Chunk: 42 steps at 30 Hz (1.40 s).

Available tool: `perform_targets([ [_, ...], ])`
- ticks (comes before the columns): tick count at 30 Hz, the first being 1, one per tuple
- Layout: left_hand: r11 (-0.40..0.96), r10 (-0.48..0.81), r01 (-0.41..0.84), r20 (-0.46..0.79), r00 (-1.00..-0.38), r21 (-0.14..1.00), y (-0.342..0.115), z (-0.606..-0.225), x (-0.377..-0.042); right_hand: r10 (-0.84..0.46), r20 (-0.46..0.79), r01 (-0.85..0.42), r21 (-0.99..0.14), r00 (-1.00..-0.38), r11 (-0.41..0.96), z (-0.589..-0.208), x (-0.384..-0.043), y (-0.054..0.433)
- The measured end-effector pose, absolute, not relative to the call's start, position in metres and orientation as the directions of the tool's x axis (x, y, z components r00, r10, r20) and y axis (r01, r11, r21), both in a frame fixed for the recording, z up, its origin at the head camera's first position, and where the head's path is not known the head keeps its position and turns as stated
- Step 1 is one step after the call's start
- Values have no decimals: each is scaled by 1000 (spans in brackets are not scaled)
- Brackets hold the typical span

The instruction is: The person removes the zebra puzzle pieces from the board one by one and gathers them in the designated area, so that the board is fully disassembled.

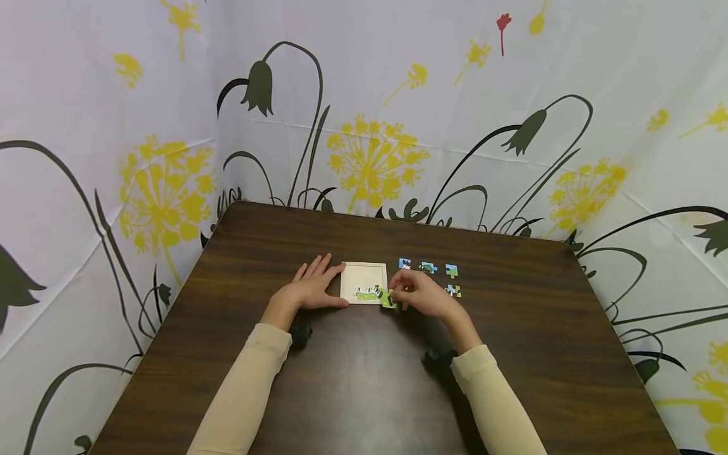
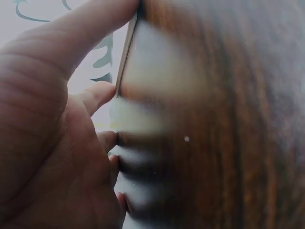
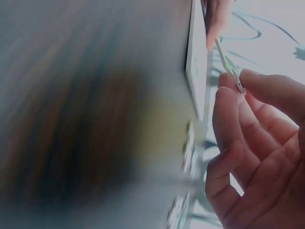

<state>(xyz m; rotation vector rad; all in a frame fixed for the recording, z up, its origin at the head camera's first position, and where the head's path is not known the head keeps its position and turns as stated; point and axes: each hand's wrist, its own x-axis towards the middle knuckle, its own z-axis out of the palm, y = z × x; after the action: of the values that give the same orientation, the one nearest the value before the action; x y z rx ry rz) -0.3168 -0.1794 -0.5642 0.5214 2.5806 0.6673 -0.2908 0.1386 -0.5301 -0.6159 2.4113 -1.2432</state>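
Observation:
A pale wooden puzzle frame [image 1: 364,276] lies on the dark table, with a green and black-and-white puzzle piece [image 1: 368,293] inside along its lower edge. My left hand [image 1: 309,287] rests at the frame's left side, thumb and index finger spread against its corners and the other fingers straight. Between thumb and fingertips, my right hand [image 1: 419,292] pinches a green puzzle piece [image 1: 389,299] over the frame's lower right corner. The right wrist view shows this pinched piece [image 3: 229,67] tilted and raised above the table.
Several loose puzzle pieces [image 1: 428,268] lie right of the frame, some partly hidden behind my right hand. The brown wooden table [image 1: 364,379] ends at a white curtain [image 1: 375,76] printed with flowers, which stands behind it and at both sides.

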Motion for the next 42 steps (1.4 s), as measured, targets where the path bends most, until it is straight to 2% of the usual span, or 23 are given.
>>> perform_targets([
  [5, 817, 448, 240, -315, -837, 524, -182, -567, -318, -490, -150, -182, -805, -858, 565, -537, -285, 159],
  [11, 812, 450, 246, -300, -841, 530, -183, -569, -318, -478, -146, -215, -755, -866, 619, -541, -283, 169],
  [17, 794, 460, 231, -307, -833, 562, -178, -570, -314, -392, -142, -204, -669, -909, 715, -537, -275, 180],
  [25, 787, 450, 221, -292, -844, 576, -177, -570, -314, -448, -209, -206, -669, -869, 714, -538, -267, 186],
  [35, 787, 451, 218, -299, -841, 577, -173, -566, -314, -439, -229, -222, -613, -869, 758, -539, -272, 174],
  [42, 787, 444, 213, -293, -847, 578, -174, -556, -313, -426, -237, -204, -617, -873, 760, -536, -274, 172],
])
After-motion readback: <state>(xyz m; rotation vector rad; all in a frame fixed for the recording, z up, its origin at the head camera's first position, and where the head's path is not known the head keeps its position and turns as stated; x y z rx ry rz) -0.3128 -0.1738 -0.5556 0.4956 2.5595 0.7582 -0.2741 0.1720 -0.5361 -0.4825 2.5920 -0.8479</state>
